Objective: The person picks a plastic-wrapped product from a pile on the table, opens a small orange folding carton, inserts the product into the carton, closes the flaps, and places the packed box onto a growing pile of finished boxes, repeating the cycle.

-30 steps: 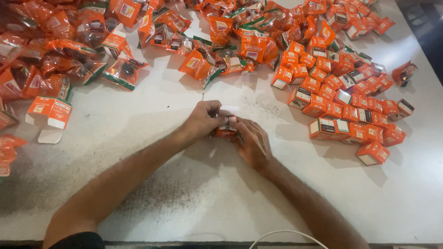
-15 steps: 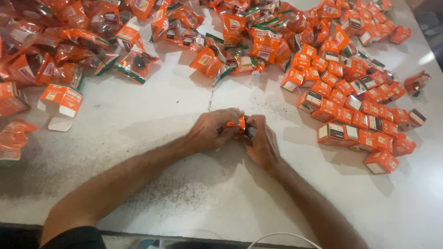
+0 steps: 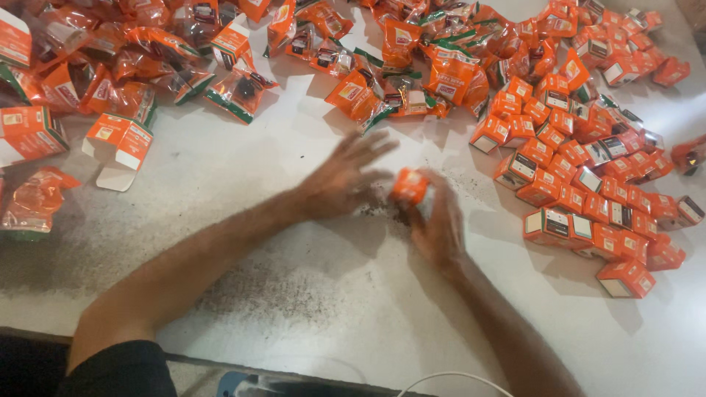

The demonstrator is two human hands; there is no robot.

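A dark sleeve [image 3: 118, 371] is seen at the near left edge, with a white cable [image 3: 441, 378] just to its right. On the white table [image 3: 309, 294], dark specks are scattered under the forearms. At mid-table, a small orange box [image 3: 409, 186] is gripped by the curled fingers of the right hand [image 3: 440, 228]. The left hand [image 3: 340, 182] is held just left of the box, its fingers spread wide and blurred, with nothing grasped. Closed orange boxes [image 3: 588, 198] are clustered to the right. Further away, orange plastic packets [image 3: 235, 88] are heaped across the far side, with an opened flat carton [image 3: 118, 140] at far left.
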